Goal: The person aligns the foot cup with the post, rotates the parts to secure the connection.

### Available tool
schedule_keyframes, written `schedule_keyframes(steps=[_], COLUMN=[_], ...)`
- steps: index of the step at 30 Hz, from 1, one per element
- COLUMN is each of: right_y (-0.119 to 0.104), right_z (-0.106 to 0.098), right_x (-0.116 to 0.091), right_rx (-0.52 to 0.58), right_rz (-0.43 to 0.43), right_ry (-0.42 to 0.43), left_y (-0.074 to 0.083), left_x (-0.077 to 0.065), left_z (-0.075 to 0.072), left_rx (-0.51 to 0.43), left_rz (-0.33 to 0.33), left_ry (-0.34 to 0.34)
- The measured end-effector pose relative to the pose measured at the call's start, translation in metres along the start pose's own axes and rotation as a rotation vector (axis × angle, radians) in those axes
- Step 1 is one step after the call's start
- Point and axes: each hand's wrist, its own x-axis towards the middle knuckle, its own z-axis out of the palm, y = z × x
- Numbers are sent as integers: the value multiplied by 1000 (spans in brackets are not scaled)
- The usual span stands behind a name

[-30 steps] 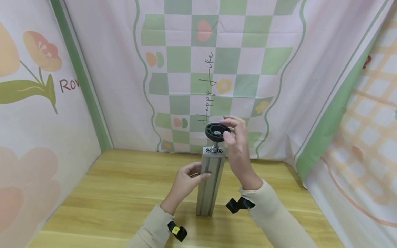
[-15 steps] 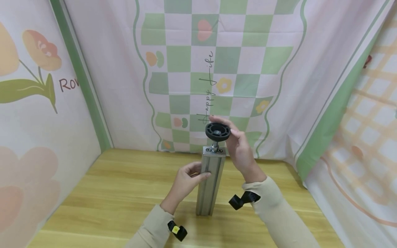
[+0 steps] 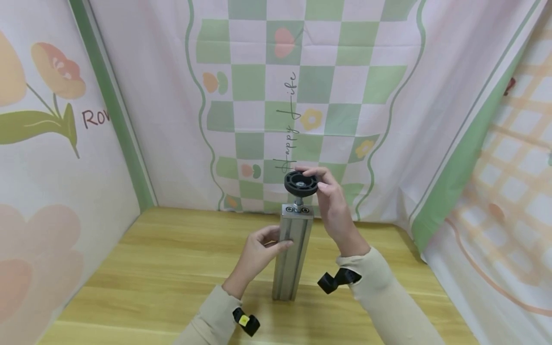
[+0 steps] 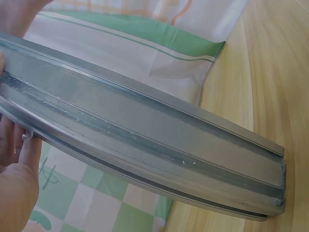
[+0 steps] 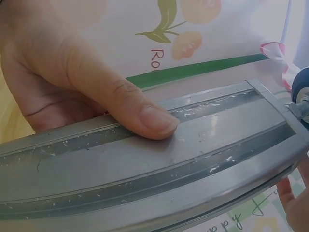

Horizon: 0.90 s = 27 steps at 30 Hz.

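An aluminium profile [image 3: 291,258] with grooved sides stands upright on the wooden table, slightly tilted in the head view. Screwed into its top plate [image 3: 297,211] is a levelling foot [image 3: 301,184], its round black pad facing up on a threaded stem. My left hand [image 3: 258,251] grips the profile at upper-middle height; its thumb lies across the near face in the right wrist view, while the other fingers go behind. My right hand [image 3: 335,206] holds the pad's right rim, thumb at the near edge and fingers over the far edge. In the left wrist view the profile's lower end [image 4: 275,183] meets the tabletop.
The wooden table [image 3: 172,268] is closed in by printed cloth: a checked back panel [image 3: 247,81], a flowered left panel [image 3: 39,191] and a right panel [image 3: 504,191]. Black wrist cameras sit on both sleeves [image 3: 375,287].
My right hand has let its fingers round the black pad's rim and taken hold again, ending with fingers over the far edge. The pad has shifted slightly left. My left hand stays put.
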Motion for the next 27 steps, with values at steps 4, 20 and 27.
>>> schedule_keyframes(steps=[4, 20, 27], right_y=[0, -9, -6], right_z=[1, 13, 12], right_x=[-4, -9, -10], right_rx=[-96, -557, -608], right_rz=[-34, -252, -266], right_ry=[66, 185, 185], left_y=[0, -1, 0], left_x=[0, 0, 0], left_z=[0, 0, 0], left_rx=[2, -13, -15], left_rz=[5, 11, 6], left_ry=[-5, -4, -4])
